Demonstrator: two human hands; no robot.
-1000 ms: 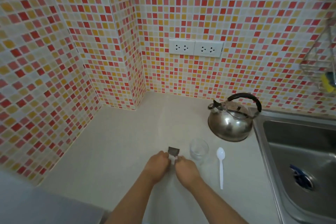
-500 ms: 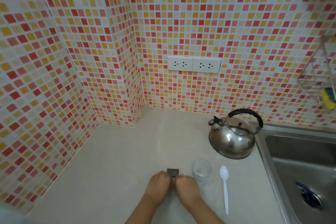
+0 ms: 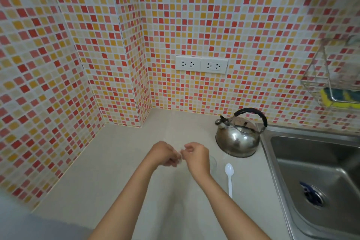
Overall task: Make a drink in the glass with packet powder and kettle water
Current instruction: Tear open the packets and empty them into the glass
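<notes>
My left hand [image 3: 163,154] and my right hand [image 3: 194,159] are held together above the counter, fingertips pinched on a small powder packet [image 3: 181,154]. Only a pale sliver of the packet shows between the fingers. The clear glass [image 3: 213,164] stands on the counter just right of my right hand, which hides most of it. A white plastic spoon [image 3: 229,176] lies to the right of the glass, bowl pointing away from me. The steel kettle [image 3: 237,140] with a black handle stands behind them, next to the sink.
A steel sink [image 3: 319,163] fills the right side, its rim close to the kettle and spoon. A wire rack [image 3: 331,84] with a yellow sponge hangs on the tiled wall above it. Two sockets [image 3: 201,64] sit on the back wall. The beige counter [image 3: 116,161] stretches left.
Both hands lifted off the counter and turned, still together on the packet. The packet's dark end no longer shows. The view tilted upward. The glass is now mostly hidden behind my right hand.
</notes>
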